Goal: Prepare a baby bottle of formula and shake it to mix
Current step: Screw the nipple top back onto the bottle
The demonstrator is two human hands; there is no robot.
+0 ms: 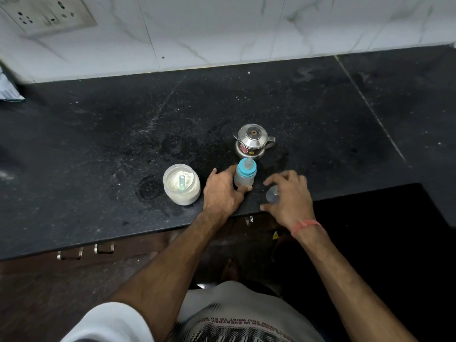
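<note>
A small baby bottle (244,175) with a blue collar and clear teat stands upright on the black counter (123,134). My left hand (222,193) wraps its lower body from the left. My right hand (288,196) hovers just right of it, fingers spread over a clear bottle cap (272,193) lying on the counter; whether it touches the cap I cannot tell. An open jar of white formula powder (181,183) with a pale scoop inside stands left of my left hand. A small lidded steel pot (253,141) stands right behind the bottle.
The counter's front edge (148,233) runs just below my hands, with drawer handles (103,248) under it. A white tiled wall (222,33) with a socket plate (47,13) backs the counter. A packet (8,90) lies at the far left edge.
</note>
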